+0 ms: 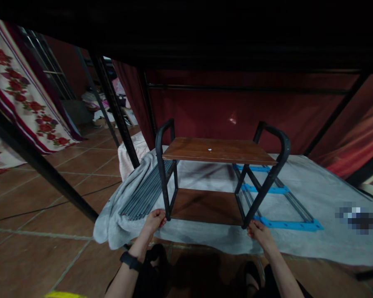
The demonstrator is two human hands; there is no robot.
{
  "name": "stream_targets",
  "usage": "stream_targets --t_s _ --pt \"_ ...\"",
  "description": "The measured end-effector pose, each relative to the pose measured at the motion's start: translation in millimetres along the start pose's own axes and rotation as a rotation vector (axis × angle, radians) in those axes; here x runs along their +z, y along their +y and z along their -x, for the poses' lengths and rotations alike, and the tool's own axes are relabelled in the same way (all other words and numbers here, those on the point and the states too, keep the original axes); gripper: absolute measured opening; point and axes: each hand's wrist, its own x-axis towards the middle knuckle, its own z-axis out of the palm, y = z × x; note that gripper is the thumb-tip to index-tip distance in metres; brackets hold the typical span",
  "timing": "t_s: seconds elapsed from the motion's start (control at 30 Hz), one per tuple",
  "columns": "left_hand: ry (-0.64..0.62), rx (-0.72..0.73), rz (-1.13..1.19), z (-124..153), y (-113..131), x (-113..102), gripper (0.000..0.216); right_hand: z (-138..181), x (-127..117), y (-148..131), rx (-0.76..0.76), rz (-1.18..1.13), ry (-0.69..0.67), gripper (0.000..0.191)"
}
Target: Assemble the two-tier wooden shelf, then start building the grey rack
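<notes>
A small two-tier shelf rack (pixel 219 150) with brown wooden boards and dark metal side frames stands upright on a grey blanket (pixel 199 236). My left hand (pixel 157 219) is closed at the rack's front left bottom corner, fingertips against the frame's foot. At the front right bottom corner, my right hand (pixel 257 230) has its fingers curled against the other foot. Left of the rack lies a bundle of grey metal tubes (pixel 146 191). Behind and to its right is a flat frame of tubes with blue plastic strips (pixel 290 224).
Black bed-frame posts (pixel 112 103) rise at the left, and a dark bunk spans overhead. Red curtains (pixel 205 109) hang behind. A floral blanket (pixel 31 99) hangs far left, above the tiled floor (pixel 65 186), where a thin cable (pixel 62 203) runs. A blurred-out patch (pixel 360 217) lies at right.
</notes>
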Motion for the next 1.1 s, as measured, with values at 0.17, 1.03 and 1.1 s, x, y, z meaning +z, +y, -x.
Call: stream_targets --t_s 0.17,1.03,1.1 --pt "0.0 -0.023 0.009 -3.8 -2.2 -1.6 0.034 -1.9 4.1 -0.3 -0.007 0.027 0.024 0.026" --pt "0.005 0.003 -0.022 -2.4 -2.0 1.1 0.037 -11.0 -4.1 6.2 -0.05 0.095 0.001 0.028" --pt "-0.001 0.006 -0.019 -4.1 -4.7 0.5 0.039 -8.4 -4.7 4.7 -0.061 0.111 -0.002 0.029"
